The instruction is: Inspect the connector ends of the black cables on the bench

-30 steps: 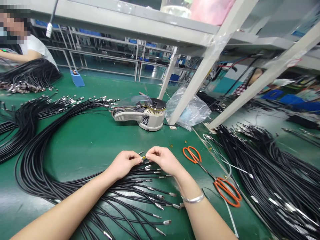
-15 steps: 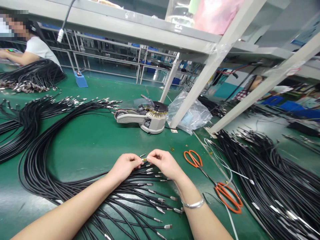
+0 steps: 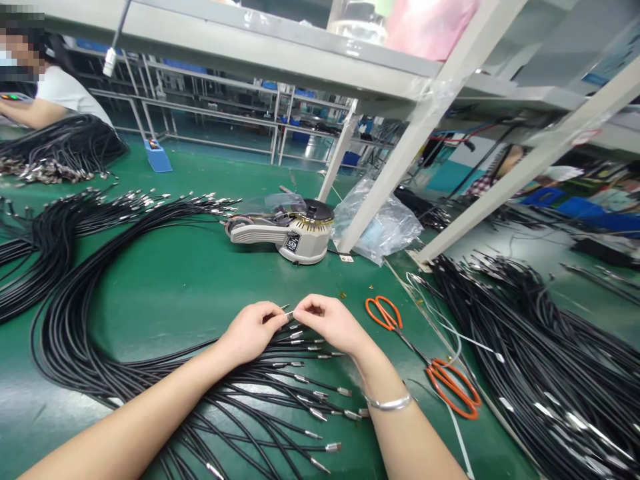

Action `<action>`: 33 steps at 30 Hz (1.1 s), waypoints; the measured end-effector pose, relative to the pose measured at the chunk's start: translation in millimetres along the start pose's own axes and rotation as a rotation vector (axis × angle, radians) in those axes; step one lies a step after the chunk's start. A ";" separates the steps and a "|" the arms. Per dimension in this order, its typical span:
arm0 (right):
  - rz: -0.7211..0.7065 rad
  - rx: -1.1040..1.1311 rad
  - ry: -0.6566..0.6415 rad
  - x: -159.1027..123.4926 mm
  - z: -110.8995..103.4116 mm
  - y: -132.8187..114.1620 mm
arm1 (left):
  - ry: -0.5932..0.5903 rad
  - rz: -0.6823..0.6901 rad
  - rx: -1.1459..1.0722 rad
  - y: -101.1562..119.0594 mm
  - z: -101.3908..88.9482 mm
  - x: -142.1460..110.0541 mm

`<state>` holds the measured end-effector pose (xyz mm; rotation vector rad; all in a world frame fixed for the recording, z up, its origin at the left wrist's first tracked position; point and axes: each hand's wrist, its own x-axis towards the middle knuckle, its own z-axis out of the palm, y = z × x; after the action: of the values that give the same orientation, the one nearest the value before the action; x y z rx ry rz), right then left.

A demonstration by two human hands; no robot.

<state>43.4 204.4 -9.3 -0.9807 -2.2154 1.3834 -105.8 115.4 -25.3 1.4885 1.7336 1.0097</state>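
Metal cable tip (image 3: 289, 311) sits pinched between the fingers of my left hand (image 3: 249, 331) and right hand (image 3: 327, 323), just above fanned black cables (image 3: 240, 389) on the green desk (image 3: 165, 293); orange scissors (image 3: 391, 308) lie off to my right.

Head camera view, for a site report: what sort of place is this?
Probably a cable-assembly workshop: black cables with metal-tipped ends lie in bundles on a green workbench, beside a tape dispenser and orange-handled scissors.
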 end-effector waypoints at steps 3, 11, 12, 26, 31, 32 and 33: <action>-0.023 -0.024 -0.002 -0.7 1.7 -0.1 | 0.011 0.030 0.039 -0.4 1.4 0.1; -0.050 -0.106 -0.012 0.4 8.2 -1.1 | 0.049 0.099 0.142 -0.4 7.8 -0.4; -0.050 -0.124 -0.023 -0.5 6.6 -1.1 | 0.033 0.111 0.150 1.1 4.6 -0.4; -0.198 -0.486 0.040 10.1 20.5 3.6 | -0.068 0.228 0.596 -20.0 -17.1 -7.8; -0.201 -0.525 -0.007 14.8 26.8 12.3 | -0.048 0.230 0.610 -26.0 -6.4 -6.3; -0.195 -0.518 -0.005 14.7 25.4 13.2 | -0.045 0.227 0.605 -26.3 -7.5 -5.8; -0.189 -0.507 -0.003 14.3 23.5 13.5 | -0.042 0.223 0.598 -26.2 -9.0 -5.3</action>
<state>24.0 203.3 -33.1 -0.8834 -2.6444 0.7544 -125.8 107.1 -43.5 2.0909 1.9716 0.5705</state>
